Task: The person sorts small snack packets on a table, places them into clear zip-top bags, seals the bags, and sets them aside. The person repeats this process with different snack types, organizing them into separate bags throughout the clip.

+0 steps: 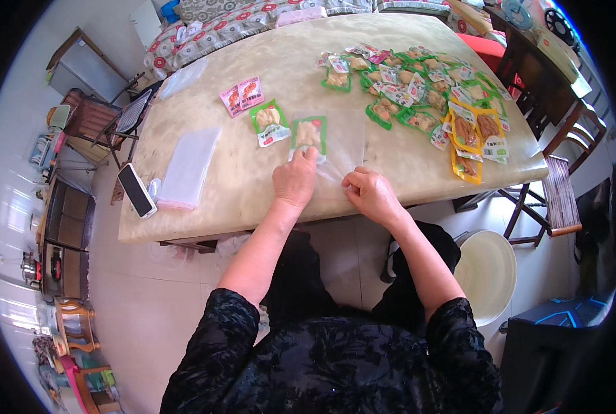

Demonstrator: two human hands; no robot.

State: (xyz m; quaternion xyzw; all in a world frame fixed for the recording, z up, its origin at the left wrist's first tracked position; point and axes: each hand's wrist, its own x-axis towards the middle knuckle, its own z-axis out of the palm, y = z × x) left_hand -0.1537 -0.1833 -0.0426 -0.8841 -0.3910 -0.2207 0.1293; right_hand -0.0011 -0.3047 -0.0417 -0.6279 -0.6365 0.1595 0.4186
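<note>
A clear plastic bag (346, 139) lies flat at the table's near side. One green-edged packet of pale food (308, 132) shows through its film, apparently inside it. My left hand (295, 178) has its fingers closed at the lower end of that packet; whether they grip it through the film is hard to see. With thumb and fingertips, my right hand (372, 194) pinches the bag's near right corner. Just left of the bag lies another green-edged packet (269, 121). Beyond it are two overlapping pink sachets (241, 97).
Several green-edged packets (421, 98) are heaped at the right, with yellow-edged packets (465, 134) nearer me. A stack of clear bags (190, 168) and a phone (137, 190) lie left on the stone-look table (245, 196). A pale bucket (486, 277) stands below, right.
</note>
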